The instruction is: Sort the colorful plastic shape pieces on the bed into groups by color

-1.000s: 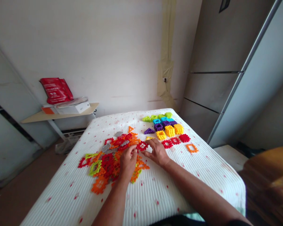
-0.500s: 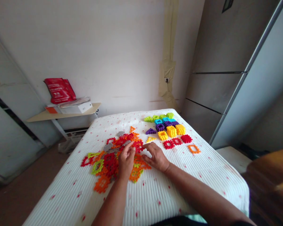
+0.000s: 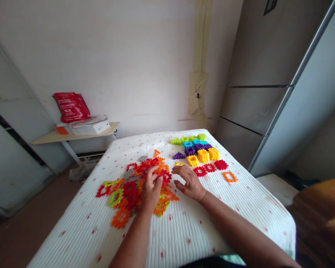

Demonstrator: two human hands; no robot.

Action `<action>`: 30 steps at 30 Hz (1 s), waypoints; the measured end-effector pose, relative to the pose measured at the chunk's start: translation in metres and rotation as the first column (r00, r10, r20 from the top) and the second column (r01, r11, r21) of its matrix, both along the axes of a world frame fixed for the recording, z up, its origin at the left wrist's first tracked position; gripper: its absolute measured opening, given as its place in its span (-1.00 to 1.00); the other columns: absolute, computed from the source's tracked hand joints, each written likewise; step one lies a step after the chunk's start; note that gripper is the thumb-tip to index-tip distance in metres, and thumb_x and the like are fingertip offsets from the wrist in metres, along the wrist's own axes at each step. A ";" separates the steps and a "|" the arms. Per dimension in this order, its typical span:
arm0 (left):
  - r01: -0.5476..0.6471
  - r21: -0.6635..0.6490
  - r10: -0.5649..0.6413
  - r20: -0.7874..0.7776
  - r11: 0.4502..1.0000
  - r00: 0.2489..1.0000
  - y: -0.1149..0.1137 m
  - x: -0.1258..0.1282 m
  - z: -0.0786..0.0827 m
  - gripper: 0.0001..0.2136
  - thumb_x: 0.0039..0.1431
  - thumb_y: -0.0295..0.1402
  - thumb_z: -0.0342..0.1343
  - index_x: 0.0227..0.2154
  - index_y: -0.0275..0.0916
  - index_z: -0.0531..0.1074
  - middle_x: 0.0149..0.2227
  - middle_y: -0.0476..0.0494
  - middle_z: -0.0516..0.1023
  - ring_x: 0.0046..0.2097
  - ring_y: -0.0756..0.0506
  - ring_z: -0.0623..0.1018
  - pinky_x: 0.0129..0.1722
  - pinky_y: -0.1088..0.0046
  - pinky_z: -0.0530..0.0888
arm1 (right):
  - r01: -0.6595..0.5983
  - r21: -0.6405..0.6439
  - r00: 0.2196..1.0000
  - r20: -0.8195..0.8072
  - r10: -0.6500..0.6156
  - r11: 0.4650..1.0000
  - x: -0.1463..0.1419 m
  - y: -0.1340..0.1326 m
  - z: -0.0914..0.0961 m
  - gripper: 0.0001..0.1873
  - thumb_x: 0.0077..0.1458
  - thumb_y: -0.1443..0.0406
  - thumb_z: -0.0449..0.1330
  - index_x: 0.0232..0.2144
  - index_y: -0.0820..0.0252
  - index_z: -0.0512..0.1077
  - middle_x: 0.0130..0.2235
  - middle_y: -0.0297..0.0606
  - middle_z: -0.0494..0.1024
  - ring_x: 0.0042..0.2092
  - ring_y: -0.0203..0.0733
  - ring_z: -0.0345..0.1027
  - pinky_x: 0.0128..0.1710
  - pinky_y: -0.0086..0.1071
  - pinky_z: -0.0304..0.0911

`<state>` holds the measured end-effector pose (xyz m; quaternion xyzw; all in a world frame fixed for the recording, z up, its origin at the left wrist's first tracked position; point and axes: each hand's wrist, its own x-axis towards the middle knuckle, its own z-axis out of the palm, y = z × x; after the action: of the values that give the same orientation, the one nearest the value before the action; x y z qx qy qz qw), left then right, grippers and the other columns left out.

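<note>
My left hand (image 3: 150,189) is over the right side of a mixed pile of interlocking plastic building pieces. Its thumb and fingers pinch a red square building piece (image 3: 166,177) with notched edges. To the right of that piece is my right hand (image 3: 189,182), its thumb and fingers apart and nothing between them. Below and left of the hands lie an orange piece (image 3: 121,217), a lime-green piece (image 3: 116,197) and several red and grey ones. Part of the pile is hidden under my left hand and forearm.
Sorted pieces stand at the right: yellow stacks (image 3: 203,156), purple, blue and green rows, red pieces (image 3: 200,171) and an orange frame (image 3: 230,176). A white quilted cloth (image 3: 184,234) covers the table. Beyond are a side table (image 3: 50,137) and a grey refrigerator (image 3: 251,104).
My right hand has drawn a little to the right, away from the red piece. The red piece has shifted slightly right and toward me with my left hand.
</note>
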<state>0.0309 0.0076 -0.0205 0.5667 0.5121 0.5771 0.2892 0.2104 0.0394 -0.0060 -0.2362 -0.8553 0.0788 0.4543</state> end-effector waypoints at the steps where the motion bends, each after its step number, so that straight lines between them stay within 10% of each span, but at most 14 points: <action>1: 0.015 -0.001 -0.015 0.016 1.000 1.000 0.000 0.001 0.000 -0.64 0.11 -0.27 -0.01 -0.03 -0.22 0.20 -0.41 0.01 0.41 -0.45 0.05 0.40 -0.42 0.54 0.36 | -0.020 -0.012 1.000 0.012 0.020 1.000 0.001 0.001 0.001 -0.65 0.06 0.33 0.10 -0.05 0.14 0.30 -0.04 -0.11 0.43 0.01 -0.11 0.26 -0.02 -0.16 0.20; 17: 0.159 -0.059 -0.150 0.136 0.985 0.979 -0.004 0.006 0.004 -0.68 0.06 -0.26 0.03 -0.11 -0.18 0.17 -0.47 0.09 0.31 -0.48 0.05 0.33 -0.42 0.52 0.28 | -0.154 -0.082 0.978 0.131 0.164 0.985 0.003 -0.002 0.004 -0.48 0.01 0.22 0.21 0.04 0.15 0.25 -0.01 -0.09 0.40 -0.01 -0.10 0.25 0.00 -0.17 0.18; 30: 0.120 0.005 -0.120 0.089 0.993 0.989 -0.004 0.007 0.001 -0.53 0.13 -0.23 -0.02 0.10 -0.18 0.09 -0.52 0.09 0.29 -0.43 0.00 0.37 -0.35 0.45 0.35 | 0.065 0.017 0.987 0.143 -0.067 0.998 0.025 0.004 0.012 -0.49 0.01 0.22 0.20 0.04 0.15 0.26 -0.05 -0.10 0.44 -0.07 -0.06 0.29 -0.08 -0.15 0.25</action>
<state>0.0380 0.0040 -0.0195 0.5700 0.4638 0.5832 0.3462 0.2353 0.0431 0.0055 -0.2665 -0.8781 0.0413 0.3953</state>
